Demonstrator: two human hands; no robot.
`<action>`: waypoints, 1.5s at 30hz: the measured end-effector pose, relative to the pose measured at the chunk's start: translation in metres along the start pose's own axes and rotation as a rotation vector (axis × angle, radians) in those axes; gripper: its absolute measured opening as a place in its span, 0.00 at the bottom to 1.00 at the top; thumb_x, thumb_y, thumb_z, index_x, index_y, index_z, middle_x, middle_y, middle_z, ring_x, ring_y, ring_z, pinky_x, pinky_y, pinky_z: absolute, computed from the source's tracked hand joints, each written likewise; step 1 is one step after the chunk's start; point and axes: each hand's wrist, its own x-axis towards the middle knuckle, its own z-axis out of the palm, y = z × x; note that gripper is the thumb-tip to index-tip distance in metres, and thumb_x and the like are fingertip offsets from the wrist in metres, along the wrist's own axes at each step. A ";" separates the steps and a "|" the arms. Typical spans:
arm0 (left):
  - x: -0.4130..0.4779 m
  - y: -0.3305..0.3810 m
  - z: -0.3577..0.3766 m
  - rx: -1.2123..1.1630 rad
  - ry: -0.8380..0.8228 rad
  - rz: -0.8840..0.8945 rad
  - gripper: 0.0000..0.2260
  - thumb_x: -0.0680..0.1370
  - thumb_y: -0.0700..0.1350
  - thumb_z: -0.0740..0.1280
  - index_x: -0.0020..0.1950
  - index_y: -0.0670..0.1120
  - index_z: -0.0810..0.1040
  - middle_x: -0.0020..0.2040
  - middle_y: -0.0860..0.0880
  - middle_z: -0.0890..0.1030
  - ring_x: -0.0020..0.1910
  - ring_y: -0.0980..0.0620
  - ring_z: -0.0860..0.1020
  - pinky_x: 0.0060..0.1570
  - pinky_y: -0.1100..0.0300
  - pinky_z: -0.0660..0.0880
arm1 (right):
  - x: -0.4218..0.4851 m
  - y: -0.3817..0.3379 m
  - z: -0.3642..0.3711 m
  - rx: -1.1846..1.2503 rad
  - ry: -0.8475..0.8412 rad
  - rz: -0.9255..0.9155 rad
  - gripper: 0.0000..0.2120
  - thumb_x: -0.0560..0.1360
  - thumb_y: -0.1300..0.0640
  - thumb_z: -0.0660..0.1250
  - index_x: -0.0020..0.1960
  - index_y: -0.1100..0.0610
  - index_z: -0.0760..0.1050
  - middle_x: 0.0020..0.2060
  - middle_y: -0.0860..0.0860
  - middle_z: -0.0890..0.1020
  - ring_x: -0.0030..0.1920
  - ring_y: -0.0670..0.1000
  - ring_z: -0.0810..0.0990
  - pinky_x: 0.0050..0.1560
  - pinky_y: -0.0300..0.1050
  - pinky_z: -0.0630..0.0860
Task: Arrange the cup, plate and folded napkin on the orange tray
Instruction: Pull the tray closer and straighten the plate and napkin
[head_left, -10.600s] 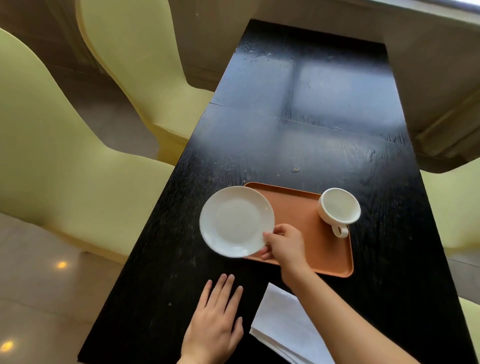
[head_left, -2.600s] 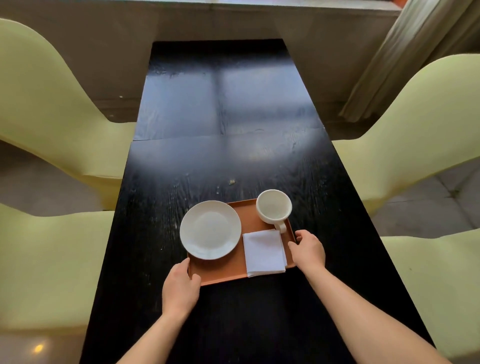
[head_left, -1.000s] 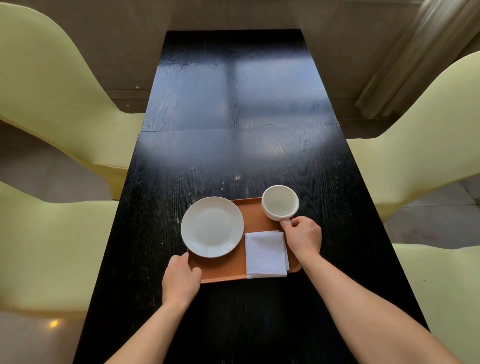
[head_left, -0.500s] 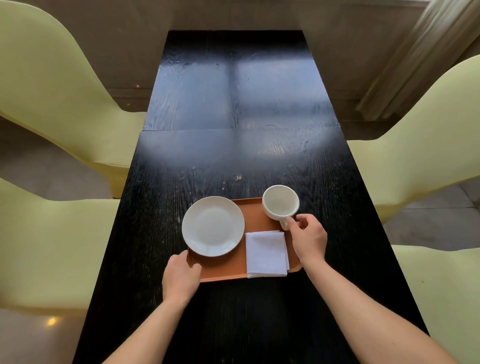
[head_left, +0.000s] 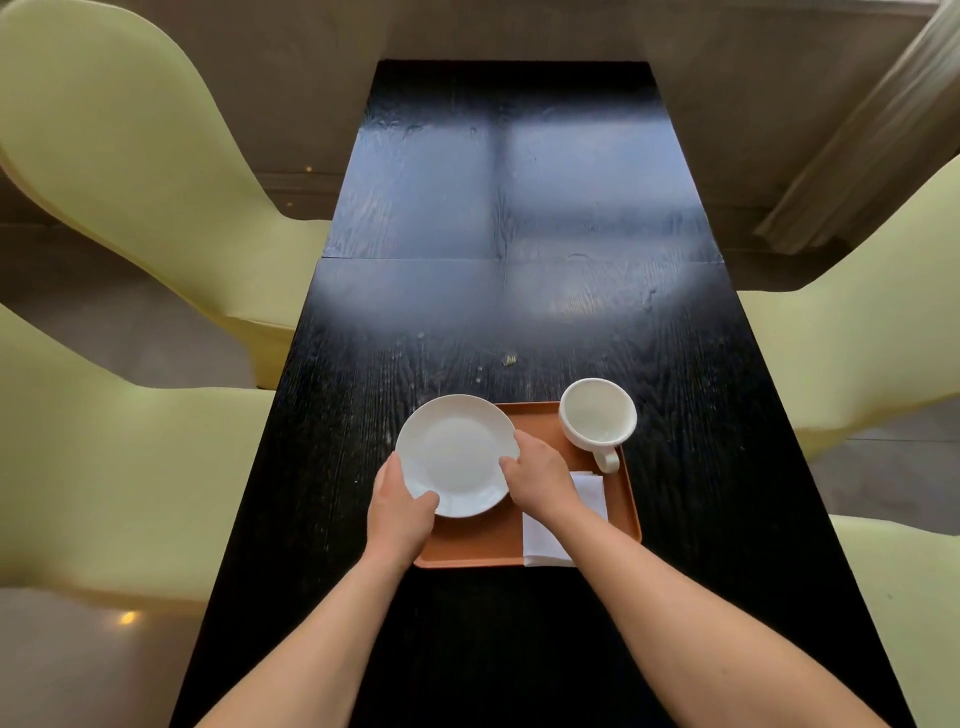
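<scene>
Low in the frame's centre, the orange tray on the black table carries 3 things. The empty white plate overhangs its left edge, pinched at the rim by the left hand and right hand. The empty cup stands at the tray's upper right. The folded napkin lies below it, partly under the right wrist.

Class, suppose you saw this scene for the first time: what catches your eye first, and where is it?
Both hands, left hand and right hand, grip the white plate over the orange tray's left end. A white cup stands at its far right corner, the folded napkin nearer.
</scene>
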 end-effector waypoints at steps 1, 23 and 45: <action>0.002 0.001 0.001 -0.016 0.004 -0.018 0.19 0.70 0.36 0.65 0.59 0.47 0.72 0.59 0.46 0.73 0.54 0.46 0.73 0.48 0.55 0.68 | 0.001 -0.001 -0.001 -0.016 0.002 0.003 0.15 0.78 0.60 0.61 0.64 0.59 0.75 0.59 0.58 0.82 0.61 0.61 0.77 0.62 0.54 0.73; -0.007 0.005 -0.002 0.005 -0.010 0.031 0.22 0.70 0.36 0.64 0.63 0.52 0.74 0.56 0.52 0.74 0.54 0.50 0.74 0.53 0.51 0.75 | -0.016 0.010 0.007 -0.034 0.068 0.072 0.17 0.79 0.61 0.61 0.67 0.64 0.73 0.62 0.61 0.80 0.64 0.62 0.75 0.62 0.56 0.74; -0.083 0.004 0.058 0.344 -0.206 0.412 0.17 0.78 0.55 0.66 0.65 0.52 0.74 0.57 0.54 0.77 0.57 0.55 0.74 0.58 0.59 0.72 | -0.060 0.086 -0.038 -0.036 0.339 0.161 0.15 0.79 0.56 0.68 0.65 0.58 0.78 0.56 0.53 0.81 0.51 0.49 0.78 0.50 0.42 0.73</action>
